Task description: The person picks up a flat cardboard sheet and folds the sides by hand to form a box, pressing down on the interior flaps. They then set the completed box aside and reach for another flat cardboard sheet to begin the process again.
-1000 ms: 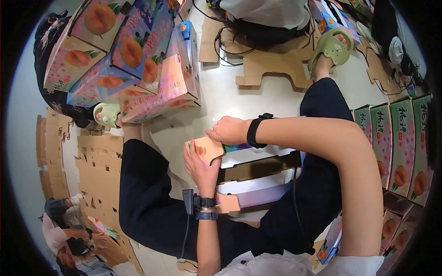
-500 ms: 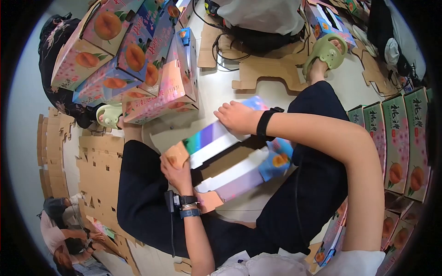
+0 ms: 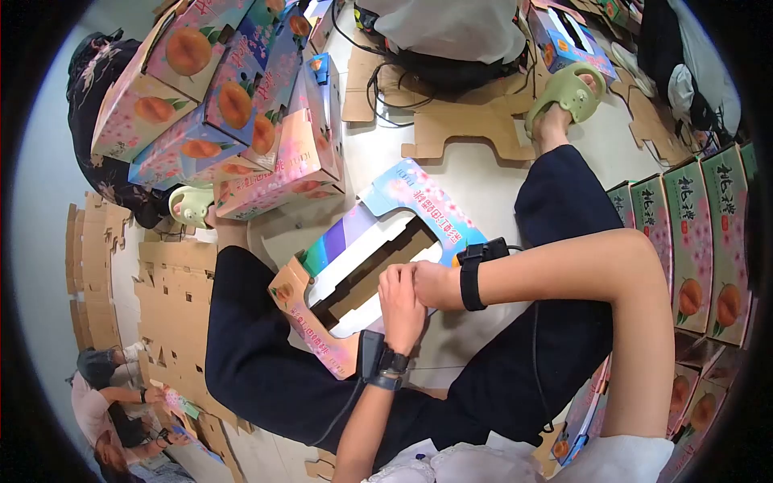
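In the head view, the work in hand is at an open, peach-printed carton (image 3: pixel 342 232) on the pale floor (image 3: pixel 493 179) between the person's spread legs, and the step looks like two-handed pressing or fitting along its near wall, towards the right. The left hand (image 3: pixel 403 307) lies on that wall with its fingers close together and barely bent; the right hand (image 3: pixel 439 286) meets it there, its fingers curled in and mostly hidden, so I cannot tell whether either has a firm hold. The pink end panel (image 3: pixel 316 324) and the blue-and-pink panel (image 3: pixel 433 201) lie over the opening's two ends, each with a curved cut-out. By my judgement, work at this edge calls for one hand to steady the wall while the other presses. The right forearm covers the near-right corner, the dark trouser legs (image 3: pixel 251 310) hem the carton in, and a cord trails from the wrist device (image 3: pixel 369 354). Beyond stand a stack of peach cartons (image 3: pixel 197 80), a cut cardboard piece (image 3: pixel 467 133) and a row of green cartons (image 3: pixel 684 225); flat cardboard sheets (image 3: pixel 177 302) lie left, near a co-worker (image 3: pixel 93 402).
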### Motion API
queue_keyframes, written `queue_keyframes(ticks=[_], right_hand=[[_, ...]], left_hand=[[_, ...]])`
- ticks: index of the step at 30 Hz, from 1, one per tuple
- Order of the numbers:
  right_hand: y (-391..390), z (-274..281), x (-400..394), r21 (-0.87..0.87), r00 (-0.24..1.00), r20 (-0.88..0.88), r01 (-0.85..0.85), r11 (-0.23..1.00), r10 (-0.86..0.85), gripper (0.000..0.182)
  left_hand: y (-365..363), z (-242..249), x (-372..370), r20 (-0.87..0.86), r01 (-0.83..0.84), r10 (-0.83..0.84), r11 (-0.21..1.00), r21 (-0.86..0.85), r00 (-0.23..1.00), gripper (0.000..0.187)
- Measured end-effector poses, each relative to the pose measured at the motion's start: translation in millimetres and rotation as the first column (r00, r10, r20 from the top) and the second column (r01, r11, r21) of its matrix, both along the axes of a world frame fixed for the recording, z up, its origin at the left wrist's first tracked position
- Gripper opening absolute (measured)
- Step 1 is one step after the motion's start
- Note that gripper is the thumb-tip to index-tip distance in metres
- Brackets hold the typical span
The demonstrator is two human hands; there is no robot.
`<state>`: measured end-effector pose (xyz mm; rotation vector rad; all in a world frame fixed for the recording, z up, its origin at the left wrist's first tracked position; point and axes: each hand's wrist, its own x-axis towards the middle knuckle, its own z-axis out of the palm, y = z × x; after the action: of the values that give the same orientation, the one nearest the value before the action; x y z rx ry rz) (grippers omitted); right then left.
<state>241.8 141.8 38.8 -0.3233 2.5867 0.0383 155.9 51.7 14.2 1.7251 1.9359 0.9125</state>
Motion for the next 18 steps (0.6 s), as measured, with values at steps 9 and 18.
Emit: queue_keyframes(ticks=[9, 18], right_hand=[[-37.9, -25.1, -1.4, 0.306, 0.987, 0.139, -0.125, 0.944, 0.086, 0.029], [-32.2, -25.9, 18.4, 0.354, 0.953, -0.262, -0.050, 0.934, 0.151, 0.028]], left_hand=[[-2.2, -18.2, -5.5, -0.040, -0.018, 0.015, 0.997, -0.076, 0.999, 0.040], [-0.9, -38.7, -5.4, -0.250, -0.087, 0.092, 0.996, 0.032, 0.964, 0.026]])
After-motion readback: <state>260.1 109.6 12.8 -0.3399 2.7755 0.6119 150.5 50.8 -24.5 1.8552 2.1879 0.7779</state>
